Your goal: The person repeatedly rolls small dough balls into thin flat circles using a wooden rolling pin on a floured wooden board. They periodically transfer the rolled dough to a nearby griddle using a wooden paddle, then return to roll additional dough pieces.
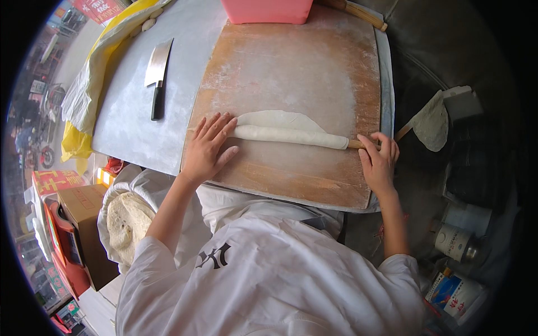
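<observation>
A thin dough sheet (281, 119) is wound around a wooden rolling pin (356, 144) lying across the floured wooden board (269, 168); a curved flap of the dough lies flat beyond the roll. My left hand (212, 143) rests with spread fingers over the left end of the roll, covering that end. At the other end, the fingers and thumb of my right hand (379, 155) are on the bare tip of the pin, bent around it. A cleaver (159, 75) with a black handle lies on the metal tabletop left of the board.
A pink plastic container (267, 10) stands at the board's far edge, beside another wooden rod (365, 17). Yellow plastic and white cloth (84, 98) drape the table's left side. Below it are a cloth-lined container of dough (128, 222) and a cardboard box (84, 210).
</observation>
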`<move>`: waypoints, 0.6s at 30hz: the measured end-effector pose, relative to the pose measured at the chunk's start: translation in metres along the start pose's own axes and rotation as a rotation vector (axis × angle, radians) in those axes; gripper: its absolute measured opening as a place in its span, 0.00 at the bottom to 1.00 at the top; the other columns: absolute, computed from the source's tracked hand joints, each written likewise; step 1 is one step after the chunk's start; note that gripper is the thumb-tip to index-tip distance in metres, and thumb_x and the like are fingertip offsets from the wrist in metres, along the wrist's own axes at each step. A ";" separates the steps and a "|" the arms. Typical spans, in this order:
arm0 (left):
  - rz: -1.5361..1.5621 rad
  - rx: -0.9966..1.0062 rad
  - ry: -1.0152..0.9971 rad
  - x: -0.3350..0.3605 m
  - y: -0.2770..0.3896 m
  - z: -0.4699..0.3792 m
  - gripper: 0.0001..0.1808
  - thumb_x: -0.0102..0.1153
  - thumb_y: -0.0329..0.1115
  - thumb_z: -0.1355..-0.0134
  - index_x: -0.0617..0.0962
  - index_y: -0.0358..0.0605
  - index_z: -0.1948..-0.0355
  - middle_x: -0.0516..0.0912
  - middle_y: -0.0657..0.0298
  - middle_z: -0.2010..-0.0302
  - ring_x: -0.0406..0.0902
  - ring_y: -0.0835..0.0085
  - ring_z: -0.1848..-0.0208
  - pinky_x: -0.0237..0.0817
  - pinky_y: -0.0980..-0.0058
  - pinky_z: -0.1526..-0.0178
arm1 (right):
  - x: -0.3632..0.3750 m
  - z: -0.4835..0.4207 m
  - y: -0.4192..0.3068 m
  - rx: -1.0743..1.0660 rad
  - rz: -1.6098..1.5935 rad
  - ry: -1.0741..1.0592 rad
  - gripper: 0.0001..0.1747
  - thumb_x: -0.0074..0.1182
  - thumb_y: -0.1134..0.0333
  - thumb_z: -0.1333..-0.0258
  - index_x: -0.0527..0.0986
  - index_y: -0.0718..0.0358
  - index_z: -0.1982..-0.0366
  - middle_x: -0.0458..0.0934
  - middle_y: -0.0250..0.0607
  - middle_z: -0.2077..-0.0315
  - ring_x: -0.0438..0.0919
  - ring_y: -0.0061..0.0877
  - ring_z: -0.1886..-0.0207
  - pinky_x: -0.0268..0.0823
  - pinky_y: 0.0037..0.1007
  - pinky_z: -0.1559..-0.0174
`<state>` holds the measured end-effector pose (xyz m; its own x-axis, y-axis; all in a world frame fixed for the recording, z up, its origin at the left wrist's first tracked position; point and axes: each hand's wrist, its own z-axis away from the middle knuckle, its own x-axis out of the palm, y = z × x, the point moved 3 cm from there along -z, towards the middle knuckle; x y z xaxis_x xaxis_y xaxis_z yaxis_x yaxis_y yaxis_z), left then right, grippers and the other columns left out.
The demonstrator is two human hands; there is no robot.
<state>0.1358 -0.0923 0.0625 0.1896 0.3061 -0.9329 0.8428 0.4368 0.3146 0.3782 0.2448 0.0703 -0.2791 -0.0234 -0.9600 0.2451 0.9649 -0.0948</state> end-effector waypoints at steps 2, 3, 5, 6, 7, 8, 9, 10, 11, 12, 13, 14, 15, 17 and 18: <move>-0.113 0.007 0.093 -0.017 0.006 -0.028 0.35 0.57 0.51 0.35 0.68 0.44 0.31 0.68 0.49 0.31 0.59 0.55 0.26 0.47 0.53 0.26 | -0.029 -0.043 -0.058 -0.037 -0.379 0.083 0.32 0.56 0.50 0.38 0.69 0.49 0.34 0.64 0.47 0.37 0.63 0.48 0.36 0.50 0.49 0.33; -0.158 0.013 0.140 -0.017 0.017 -0.042 0.38 0.56 0.53 0.35 0.67 0.43 0.30 0.66 0.49 0.30 0.57 0.54 0.25 0.46 0.54 0.26 | -0.033 -0.062 -0.094 -0.133 -0.397 0.066 0.37 0.52 0.41 0.38 0.66 0.49 0.32 0.58 0.50 0.32 0.57 0.50 0.30 0.47 0.56 0.32; 0.013 -0.064 0.170 0.012 0.044 -0.060 0.42 0.52 0.59 0.36 0.65 0.39 0.30 0.64 0.49 0.28 0.55 0.52 0.24 0.44 0.52 0.25 | 0.003 -0.076 -0.148 -0.092 -0.324 -0.033 0.38 0.48 0.38 0.38 0.65 0.47 0.31 0.58 0.44 0.31 0.52 0.50 0.27 0.40 0.64 0.31; 0.037 -0.036 0.093 0.022 0.053 -0.041 0.45 0.52 0.61 0.36 0.63 0.38 0.29 0.63 0.49 0.28 0.55 0.53 0.24 0.43 0.51 0.25 | 0.038 -0.069 -0.155 -0.045 -0.206 -0.103 0.37 0.48 0.38 0.38 0.65 0.46 0.31 0.58 0.42 0.30 0.51 0.50 0.26 0.37 0.66 0.31; 0.049 -0.007 0.041 0.024 0.065 -0.017 0.47 0.52 0.63 0.37 0.62 0.37 0.28 0.62 0.50 0.27 0.55 0.53 0.24 0.41 0.50 0.25 | 0.043 -0.049 -0.155 -0.054 -0.154 -0.121 0.36 0.48 0.39 0.37 0.65 0.43 0.31 0.58 0.39 0.29 0.50 0.48 0.25 0.34 0.67 0.31; 0.098 -0.026 -0.027 0.021 0.076 0.010 0.48 0.51 0.63 0.37 0.61 0.37 0.28 0.61 0.51 0.26 0.53 0.53 0.23 0.39 0.49 0.25 | 0.044 -0.023 -0.153 -0.040 -0.184 -0.136 0.36 0.49 0.39 0.38 0.66 0.41 0.32 0.59 0.39 0.29 0.52 0.46 0.25 0.32 0.68 0.31; 0.155 -0.057 -0.125 0.011 0.084 0.030 0.48 0.49 0.64 0.36 0.60 0.38 0.27 0.60 0.53 0.25 0.52 0.54 0.23 0.37 0.49 0.24 | 0.030 -0.001 -0.164 -0.022 -0.172 -0.227 0.35 0.43 0.35 0.37 0.68 0.41 0.33 0.60 0.39 0.29 0.52 0.45 0.25 0.29 0.66 0.30; 0.101 -0.051 -0.089 0.017 0.069 0.014 0.46 0.48 0.63 0.35 0.59 0.39 0.27 0.60 0.53 0.25 0.52 0.55 0.23 0.38 0.50 0.24 | 0.041 -0.020 -0.155 -0.051 -0.150 -0.206 0.36 0.42 0.34 0.37 0.68 0.42 0.33 0.59 0.40 0.29 0.52 0.44 0.25 0.28 0.66 0.30; 0.048 -0.047 -0.056 0.027 0.046 -0.021 0.44 0.47 0.61 0.34 0.59 0.40 0.27 0.59 0.53 0.25 0.52 0.55 0.23 0.38 0.51 0.24 | 0.055 -0.052 -0.141 -0.079 -0.128 -0.187 0.37 0.42 0.33 0.37 0.68 0.43 0.33 0.59 0.40 0.29 0.53 0.44 0.25 0.28 0.65 0.29; -0.006 -0.050 -0.043 0.033 0.025 -0.055 0.42 0.45 0.60 0.32 0.59 0.41 0.26 0.59 0.53 0.25 0.52 0.55 0.23 0.39 0.51 0.24 | 0.066 -0.104 -0.123 -0.098 -0.062 -0.127 0.38 0.42 0.34 0.37 0.67 0.46 0.32 0.59 0.43 0.29 0.52 0.43 0.25 0.30 0.62 0.28; -0.102 -0.099 0.074 0.038 -0.011 -0.111 0.35 0.42 0.53 0.30 0.63 0.45 0.28 0.62 0.51 0.27 0.56 0.55 0.24 0.42 0.56 0.25 | 0.079 -0.166 -0.096 -0.003 -0.048 -0.089 0.38 0.44 0.36 0.36 0.69 0.52 0.34 0.60 0.46 0.30 0.57 0.46 0.27 0.42 0.60 0.29; -0.077 -0.157 0.236 0.047 -0.059 -0.169 0.29 0.42 0.47 0.29 0.69 0.47 0.31 0.67 0.52 0.30 0.62 0.53 0.28 0.50 0.59 0.27 | 0.099 -0.233 -0.055 0.100 0.075 -0.019 0.35 0.46 0.39 0.36 0.72 0.57 0.39 0.66 0.49 0.34 0.66 0.49 0.34 0.56 0.56 0.35; -0.171 -0.289 0.275 0.028 -0.085 -0.219 0.26 0.42 0.45 0.30 0.73 0.46 0.35 0.76 0.53 0.37 0.68 0.52 0.33 0.55 0.59 0.30 | 0.092 -0.291 -0.017 0.221 0.262 -0.187 0.34 0.43 0.39 0.35 0.72 0.58 0.40 0.71 0.50 0.38 0.72 0.50 0.40 0.63 0.53 0.40; -0.106 -0.637 0.170 0.012 -0.151 -0.250 0.30 0.43 0.54 0.31 0.73 0.46 0.36 0.82 0.55 0.45 0.73 0.55 0.39 0.62 0.57 0.36 | 0.124 -0.359 0.068 0.557 -0.052 -0.364 0.41 0.32 0.34 0.33 0.72 0.61 0.41 0.73 0.51 0.40 0.71 0.49 0.37 0.61 0.55 0.38; -0.031 -0.843 0.158 0.008 -0.164 -0.252 0.33 0.43 0.58 0.32 0.73 0.45 0.36 0.84 0.54 0.48 0.74 0.55 0.40 0.64 0.56 0.38 | 0.122 -0.361 0.075 0.616 0.033 -0.239 0.45 0.32 0.30 0.35 0.70 0.64 0.40 0.68 0.52 0.37 0.67 0.48 0.34 0.54 0.58 0.33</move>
<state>-0.1280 0.0515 0.0471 0.0471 0.3705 -0.9277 0.1785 0.9106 0.3727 0.0270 0.4087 0.0409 -0.0657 -0.1222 -0.9903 0.7562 0.6414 -0.1293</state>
